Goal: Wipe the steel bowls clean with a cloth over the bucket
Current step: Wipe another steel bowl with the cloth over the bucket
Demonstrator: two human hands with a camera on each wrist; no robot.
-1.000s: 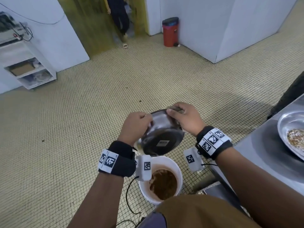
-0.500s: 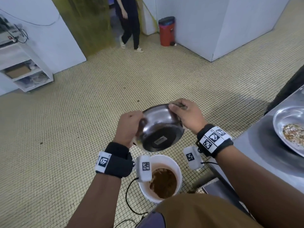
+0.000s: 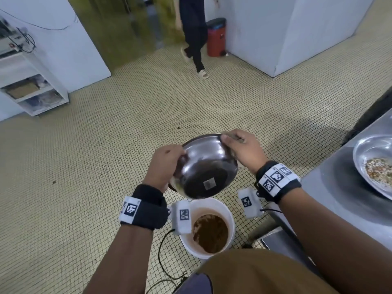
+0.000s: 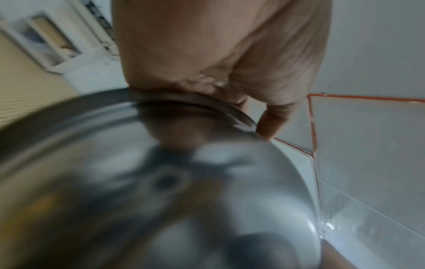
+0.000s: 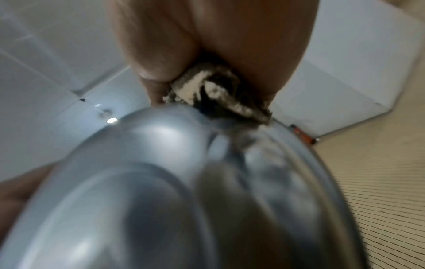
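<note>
I hold a steel bowl tilted with its underside toward me, above a white bucket that holds brown slop. My left hand grips the bowl's left rim, fingers curled over the edge. My right hand holds a dirty grey-white cloth bunched against the bowl's far right rim. The bowl's inside faces away and is hidden from the head view.
A steel counter at the right carries another steel bowl with food scraps. A person's legs walk across the tiled floor near a red bin. A white shelf unit stands at the far left.
The bowl has turned a little between my hands, and my right hand with the cloth has slid along its far rim. The person in the background has walked closer and to the right.
</note>
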